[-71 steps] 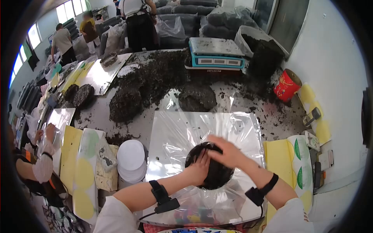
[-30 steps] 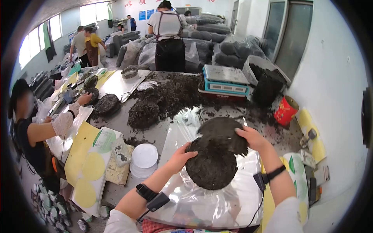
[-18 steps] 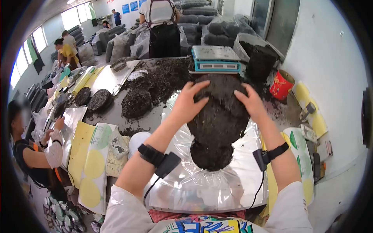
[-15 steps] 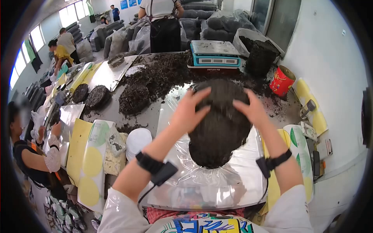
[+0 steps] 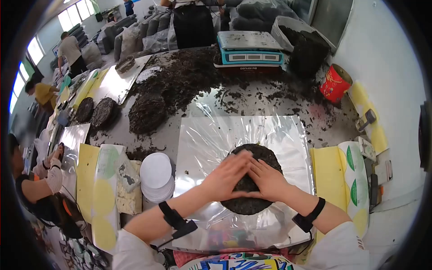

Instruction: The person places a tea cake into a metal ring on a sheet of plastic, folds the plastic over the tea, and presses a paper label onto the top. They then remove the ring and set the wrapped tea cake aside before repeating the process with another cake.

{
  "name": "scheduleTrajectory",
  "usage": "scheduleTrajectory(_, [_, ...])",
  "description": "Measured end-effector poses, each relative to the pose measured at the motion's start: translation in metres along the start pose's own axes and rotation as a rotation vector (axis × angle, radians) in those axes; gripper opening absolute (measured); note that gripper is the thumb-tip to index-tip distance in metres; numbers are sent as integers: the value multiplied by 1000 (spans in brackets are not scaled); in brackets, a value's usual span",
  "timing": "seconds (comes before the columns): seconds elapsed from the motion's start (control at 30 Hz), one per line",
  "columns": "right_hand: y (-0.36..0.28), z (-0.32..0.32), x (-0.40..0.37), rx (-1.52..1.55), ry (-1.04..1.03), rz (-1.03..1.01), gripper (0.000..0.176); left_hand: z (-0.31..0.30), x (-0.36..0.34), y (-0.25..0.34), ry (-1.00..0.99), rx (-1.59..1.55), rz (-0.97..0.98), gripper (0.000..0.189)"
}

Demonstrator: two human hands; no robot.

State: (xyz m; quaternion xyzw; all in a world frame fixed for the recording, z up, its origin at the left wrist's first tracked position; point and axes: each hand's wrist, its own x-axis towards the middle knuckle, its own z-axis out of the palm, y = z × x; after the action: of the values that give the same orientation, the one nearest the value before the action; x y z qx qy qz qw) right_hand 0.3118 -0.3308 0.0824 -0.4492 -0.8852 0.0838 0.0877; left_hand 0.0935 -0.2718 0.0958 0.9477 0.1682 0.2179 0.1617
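Observation:
A round, dark cake of pressed leaves lies flat on a shiny silvery film sheet in front of me. My left hand rests on its top from the left, fingers stretched out. From the other side my right hand lies flat on it too, and the two hands meet over the middle. Neither hand is wrapped round anything. Much of the cake's top is hidden under my palms. The film shows creases spreading out around the cake.
Loose dark leaves cover the table's far part, near a blue scale and a red can. More dark cakes lie left. White paper discs are stacked beside the film. Another person works at far left.
The dark mass held up between my hands is now down on the film as a flat cake. My hands have come lower and together on top of it.

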Motion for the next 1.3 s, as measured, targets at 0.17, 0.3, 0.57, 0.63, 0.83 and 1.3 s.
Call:
scheduleTrajectory(0.17, [13, -3, 20, 44, -391, 116, 100, 25, 23, -28, -495, -128, 20, 126])
scheduleTrajectory(0.3, [14, 4, 24, -73, -580, 56, 92, 40, 28, -17, -622, 35, -121, 129])
scheduleTrajectory(0.57, [0, 60, 3, -235, -79, 128, 60, 37, 24, -32, -389, -280, -18, 101])
scheduleTrajectory(0.63, [-4, 36, 8, -181, -130, 106, 85, -18, 33, -17, -640, -344, -6, 89])
scheduleTrajectory(0.83, [24, -1, 41, 47, -532, 100, 111, -6, 27, -27, -846, -347, 9, 17])
scheduleTrajectory(1.3, [-33, 47, 17, -169, -86, 340, 113, -33, 15, 1, -134, -436, -13, 23])
